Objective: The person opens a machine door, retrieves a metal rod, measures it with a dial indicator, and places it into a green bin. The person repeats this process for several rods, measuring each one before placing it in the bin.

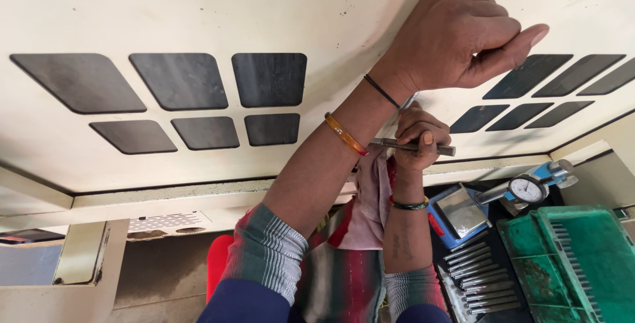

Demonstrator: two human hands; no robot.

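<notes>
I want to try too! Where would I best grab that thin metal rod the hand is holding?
Probably by the bare right end of the metal rod, coming from the right. It lies level, the right hand wraps its middle, and the left hand's wrist crosses over its other end.

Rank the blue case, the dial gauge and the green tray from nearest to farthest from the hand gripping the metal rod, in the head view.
From the right hand, which grips the metal rod:
1. Blue case, just below and to its right.
2. Dial gauge, farther right, beyond the case.
3. Green tray, lower right corner, farthest.
</notes>
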